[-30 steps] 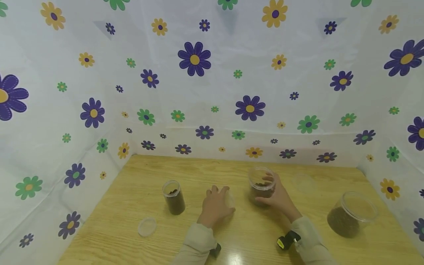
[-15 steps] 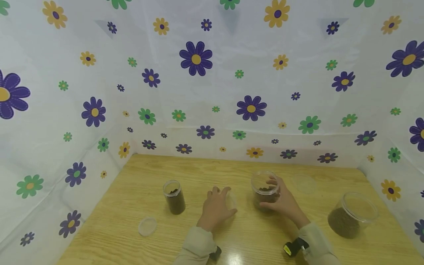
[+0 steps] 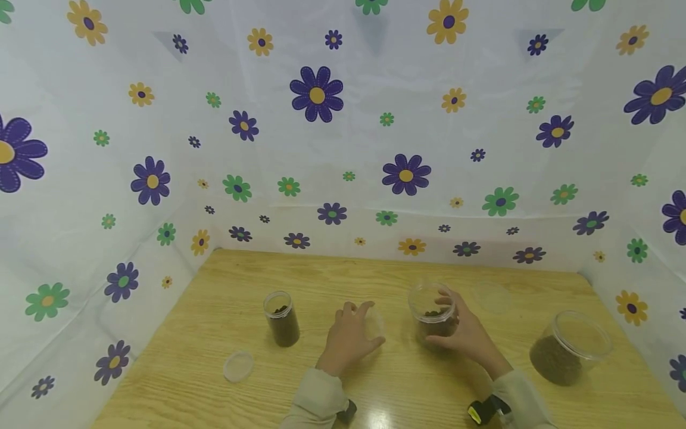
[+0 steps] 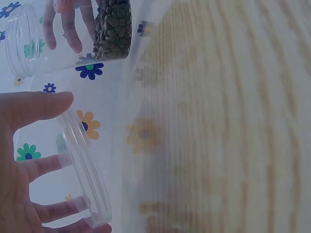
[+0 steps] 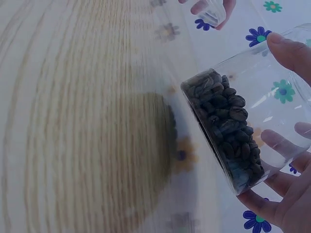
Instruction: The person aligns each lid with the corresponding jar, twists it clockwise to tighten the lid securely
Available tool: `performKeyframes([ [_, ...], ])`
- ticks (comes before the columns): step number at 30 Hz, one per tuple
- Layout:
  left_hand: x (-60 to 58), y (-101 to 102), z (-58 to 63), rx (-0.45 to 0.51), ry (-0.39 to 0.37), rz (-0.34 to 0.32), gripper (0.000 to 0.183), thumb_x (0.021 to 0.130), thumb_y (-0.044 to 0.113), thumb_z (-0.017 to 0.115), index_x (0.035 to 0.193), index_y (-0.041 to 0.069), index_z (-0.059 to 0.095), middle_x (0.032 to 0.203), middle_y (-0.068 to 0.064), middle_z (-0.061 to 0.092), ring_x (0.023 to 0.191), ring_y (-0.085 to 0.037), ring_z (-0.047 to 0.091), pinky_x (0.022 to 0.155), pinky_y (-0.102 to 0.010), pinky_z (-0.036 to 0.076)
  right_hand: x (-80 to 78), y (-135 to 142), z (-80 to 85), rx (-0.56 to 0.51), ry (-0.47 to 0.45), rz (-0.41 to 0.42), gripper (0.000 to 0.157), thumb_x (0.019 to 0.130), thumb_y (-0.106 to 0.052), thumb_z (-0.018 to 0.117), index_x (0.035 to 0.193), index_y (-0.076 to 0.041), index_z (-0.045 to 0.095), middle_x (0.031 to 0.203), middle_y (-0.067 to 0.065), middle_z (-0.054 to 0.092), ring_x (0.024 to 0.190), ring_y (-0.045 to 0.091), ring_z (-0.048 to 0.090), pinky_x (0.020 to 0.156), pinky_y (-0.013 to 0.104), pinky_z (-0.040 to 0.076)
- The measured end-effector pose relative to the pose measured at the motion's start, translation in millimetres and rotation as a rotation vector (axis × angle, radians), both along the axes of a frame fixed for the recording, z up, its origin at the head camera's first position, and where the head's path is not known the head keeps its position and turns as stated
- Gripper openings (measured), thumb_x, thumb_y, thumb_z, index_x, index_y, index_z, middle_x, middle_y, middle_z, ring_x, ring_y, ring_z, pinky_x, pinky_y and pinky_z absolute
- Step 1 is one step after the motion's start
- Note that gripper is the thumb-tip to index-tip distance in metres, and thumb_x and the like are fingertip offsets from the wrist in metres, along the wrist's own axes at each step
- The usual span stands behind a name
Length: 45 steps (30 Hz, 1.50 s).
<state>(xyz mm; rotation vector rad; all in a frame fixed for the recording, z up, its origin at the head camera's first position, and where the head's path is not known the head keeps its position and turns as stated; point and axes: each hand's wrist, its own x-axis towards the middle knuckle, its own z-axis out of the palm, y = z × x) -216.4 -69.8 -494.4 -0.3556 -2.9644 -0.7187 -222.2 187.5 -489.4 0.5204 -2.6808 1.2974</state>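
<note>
Our right hand (image 3: 466, 333) curves partway round the bean jar (image 3: 426, 326), thumb and fingers on its wall; its base looks just off the tabletop (image 3: 311, 274). Left of the jar, our left hand (image 3: 348, 339), half-curled, grips a clear lid (image 4: 91, 174) by the rim. We judge the step in hand to be holding jar and lid side by side; the next move would call for keeping the uncovered jar level. Room seems ample behind the jar, toward the flowered cloth (image 3: 343, 143), and leftward before the slim jar (image 3: 283, 329); the wide jar (image 3: 557, 357), nearer us on its right, and the flat lid (image 3: 493, 297) beyond narrow that side.
</note>
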Motion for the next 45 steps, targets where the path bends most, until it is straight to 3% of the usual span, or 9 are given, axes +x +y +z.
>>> performKeyframes([
  [10, 3.3, -0.3, 3.8, 0.017, 0.025, -0.018, 0.073, 0.075, 0.046, 0.073, 0.136, 0.016, 0.044, 0.121, -0.02, 0.048, 0.099, -0.034, 0.053, 0.056, -0.031, 0.051, 5.4, 4.4, 3.5, 0.029, 0.019, 0.011, 0.097, 0.061, -0.023, 0.088, 0.141, -0.012, 0.033, 0.124, 0.021, 0.055, 0.115, 0.045, 0.052, 0.092, 0.066, 0.04],
  [14, 3.5, -1.0, 2.3, 0.024, 0.052, -0.047, 0.073, 0.077, 0.048, 0.071, 0.136, 0.016, 0.043, 0.121, -0.021, 0.049, 0.098, -0.033, 0.055, 0.061, -0.032, 0.054, 7.5, 5.7, 5.9, 0.036, 0.014, 0.023, 0.097, 0.062, -0.022, 0.088, 0.142, -0.013, 0.033, 0.124, 0.021, 0.054, 0.114, 0.046, 0.052, 0.091, 0.066, 0.041],
  [25, 6.4, -3.3, -0.9, 0.214, 0.077, -0.122, 0.071, 0.08, 0.044, 0.07, 0.139, 0.018, 0.039, 0.123, -0.018, 0.049, 0.105, -0.03, 0.055, 0.083, -0.044, 0.053, 11.3, 8.6, 8.6, 0.068, 0.015, 0.043, 0.099, 0.061, -0.025, 0.088, 0.142, -0.01, 0.033, 0.125, 0.021, 0.054, 0.111, 0.045, 0.056, 0.092, 0.063, 0.043],
  [33, 8.3, -2.7, 4.8, 0.243, 0.128, -0.134, 0.07, 0.08, 0.04, 0.071, 0.139, 0.017, 0.04, 0.121, -0.017, 0.05, 0.103, -0.029, 0.055, 0.082, -0.044, 0.053, 14.6, 13.5, 7.4, 0.085, 0.003, 0.037, 0.097, 0.059, -0.021, 0.088, 0.139, -0.009, 0.036, 0.125, 0.021, 0.055, 0.113, 0.044, 0.055, 0.094, 0.062, 0.042],
  [45, 11.4, -0.7, 9.9, 0.273, 0.121, -0.145, 0.071, 0.08, 0.039, 0.072, 0.139, 0.017, 0.04, 0.124, -0.016, 0.049, 0.109, -0.031, 0.054, 0.086, -0.047, 0.052, 21.7, 17.8, 18.6, 0.189, 0.041, 0.075, 0.094, 0.059, -0.023, 0.089, 0.136, -0.002, 0.04, 0.125, 0.023, 0.056, 0.112, 0.038, 0.056, 0.093, 0.056, 0.046],
])
